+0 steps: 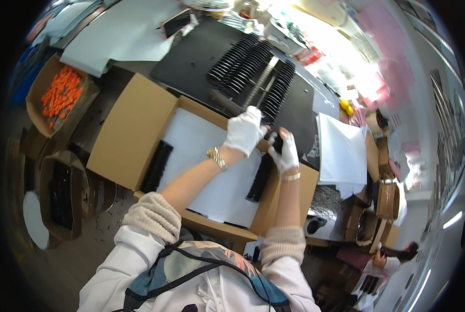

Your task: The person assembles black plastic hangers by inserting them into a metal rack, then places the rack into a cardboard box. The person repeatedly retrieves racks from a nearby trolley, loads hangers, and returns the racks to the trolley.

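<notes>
An open cardboard box (122, 136) stands in front of me, lined with white paper (197, 136). Dark ribbed rows lie inside it, one row (157, 165) along the left wall and another row (260, 178) along the right. Beyond it a metal rack (255, 89) carries rows of stacked black discs (280, 89). My left hand (244, 131), white-gloved, is over the box's far edge by the rack's near end, fingertips pinched together; what they grip is hidden. My right hand (286, 152), also gloved, is closed round a small black piece beside it.
A black mat (185, 63) lies under the rack. On the left, one carton (87, 99) holds orange pieces and another (76, 208) dark strips. White sheets (341, 148) are stacked at right. A phone (176, 23) lies at the far left. Another person (386, 262) is at lower right.
</notes>
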`<action>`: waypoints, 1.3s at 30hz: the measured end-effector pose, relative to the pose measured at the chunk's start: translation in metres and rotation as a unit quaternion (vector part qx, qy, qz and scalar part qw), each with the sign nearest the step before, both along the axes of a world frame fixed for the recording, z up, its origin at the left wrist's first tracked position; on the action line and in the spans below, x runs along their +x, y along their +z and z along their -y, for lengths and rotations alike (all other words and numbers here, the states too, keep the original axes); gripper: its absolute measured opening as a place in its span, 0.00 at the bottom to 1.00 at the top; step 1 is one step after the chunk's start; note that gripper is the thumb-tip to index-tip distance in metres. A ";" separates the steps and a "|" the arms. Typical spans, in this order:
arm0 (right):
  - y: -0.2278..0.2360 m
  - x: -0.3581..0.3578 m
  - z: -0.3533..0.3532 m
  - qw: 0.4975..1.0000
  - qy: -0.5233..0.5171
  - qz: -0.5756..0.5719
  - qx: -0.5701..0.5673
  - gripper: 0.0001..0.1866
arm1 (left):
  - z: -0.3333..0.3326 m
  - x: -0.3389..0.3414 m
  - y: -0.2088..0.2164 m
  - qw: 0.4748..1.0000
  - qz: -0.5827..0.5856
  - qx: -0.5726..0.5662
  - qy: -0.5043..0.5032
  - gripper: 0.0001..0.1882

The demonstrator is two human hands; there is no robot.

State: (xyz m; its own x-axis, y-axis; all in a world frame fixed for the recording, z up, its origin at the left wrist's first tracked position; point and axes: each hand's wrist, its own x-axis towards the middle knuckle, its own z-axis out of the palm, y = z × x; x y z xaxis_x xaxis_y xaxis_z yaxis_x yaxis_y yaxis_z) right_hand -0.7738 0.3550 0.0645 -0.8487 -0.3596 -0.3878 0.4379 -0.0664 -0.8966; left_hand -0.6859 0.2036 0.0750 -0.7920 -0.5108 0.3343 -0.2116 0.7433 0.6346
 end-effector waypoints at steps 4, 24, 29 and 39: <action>-0.056 0.081 0.007 0.981 0.064 0.128 -0.134 0.26 | -0.012 0.070 -0.023 0.958 -0.259 -0.005 -0.123 0.27; -0.148 0.179 0.230 0.987 0.025 -0.160 -0.023 0.17 | 0.132 0.262 -0.025 0.858 -0.339 0.285 0.261 0.18; -0.154 0.186 0.264 0.985 -0.029 -0.166 0.048 0.16 | 0.126 0.246 -0.002 0.862 -0.333 0.312 0.222 0.19; -0.016 0.052 0.210 0.824 -0.220 -0.522 0.000 0.20 | 0.131 0.050 0.008 0.807 -0.119 0.578 -0.009 0.33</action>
State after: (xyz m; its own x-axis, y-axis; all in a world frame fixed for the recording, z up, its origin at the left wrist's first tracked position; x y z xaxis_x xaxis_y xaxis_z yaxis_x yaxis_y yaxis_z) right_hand -0.7222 0.1447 0.0487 -0.7676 0.0729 0.6368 -0.6392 -0.0123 -0.7690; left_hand -0.6358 0.0727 0.0831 -0.7867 -0.5791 -0.2138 0.0228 -0.3733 0.9274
